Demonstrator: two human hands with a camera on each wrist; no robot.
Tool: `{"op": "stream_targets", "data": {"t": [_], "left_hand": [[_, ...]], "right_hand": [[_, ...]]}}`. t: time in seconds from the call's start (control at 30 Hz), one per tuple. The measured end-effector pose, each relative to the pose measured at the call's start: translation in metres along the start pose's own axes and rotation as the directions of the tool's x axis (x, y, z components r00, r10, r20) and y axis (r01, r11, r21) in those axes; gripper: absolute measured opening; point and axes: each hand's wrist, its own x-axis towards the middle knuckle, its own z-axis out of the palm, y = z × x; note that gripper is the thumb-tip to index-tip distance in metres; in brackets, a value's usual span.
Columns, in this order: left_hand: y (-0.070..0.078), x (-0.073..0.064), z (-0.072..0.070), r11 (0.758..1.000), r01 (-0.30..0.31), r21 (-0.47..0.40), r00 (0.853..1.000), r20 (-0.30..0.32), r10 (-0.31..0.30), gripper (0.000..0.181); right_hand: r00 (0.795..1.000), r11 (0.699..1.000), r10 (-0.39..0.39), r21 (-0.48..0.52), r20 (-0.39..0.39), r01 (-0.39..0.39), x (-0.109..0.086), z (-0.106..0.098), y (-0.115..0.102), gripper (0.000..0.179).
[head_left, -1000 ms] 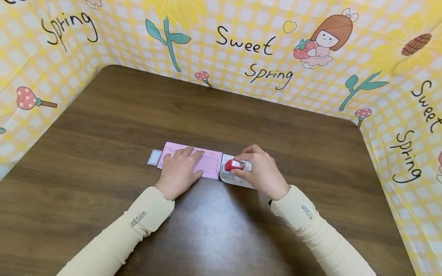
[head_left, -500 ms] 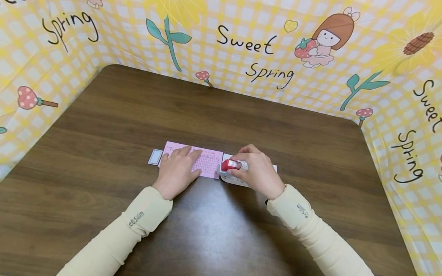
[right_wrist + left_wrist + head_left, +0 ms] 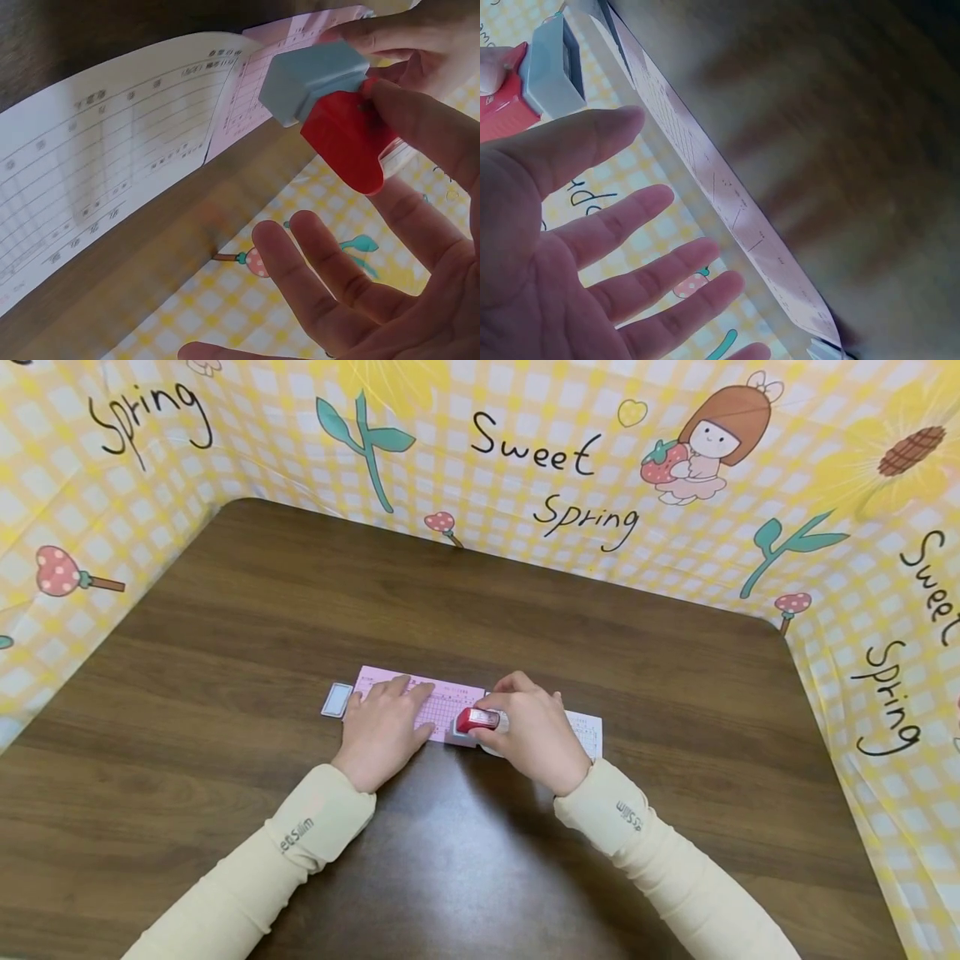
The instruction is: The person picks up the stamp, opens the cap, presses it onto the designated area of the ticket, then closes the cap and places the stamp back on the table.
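My right hand pinches a red self-inking stamp between thumb and fingers. In the right wrist view its grey base points toward the papers, and the other fingers spread loosely. The stamp is over the right end of a pink printed form; whether it touches the paper cannot be told. Over the left part of that form lies my left hand, fingers extended and spread, holding nothing. Beneath and beyond my right hand is a white printed form, partly hidden, its near edge curling up in the right wrist view.
A small pale card or pad with a blue border lies at the pink form's left end. Everything rests on a brown wooden table. A yellow checked cloth with printed drawings encloses the far side and both flanks.
My right hand has moved left with the stamp, from over the white form to the pink form's right end. More of the white form shows. The left hand has hardly moved.
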Motion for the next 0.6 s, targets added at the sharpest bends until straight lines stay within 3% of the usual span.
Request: {"op": "stream_targets", "data": {"t": [0.6], "left_hand": [[-0.0005,-0.0003,0.0039,0.998,0.057,0.007,0.998,0.001,-0.057,0.050]], "right_hand": [[1.000,0.998,-0.005,-0.064,-0.019,0.004,0.0053,0.0070,-0.0095,0.025]]}}
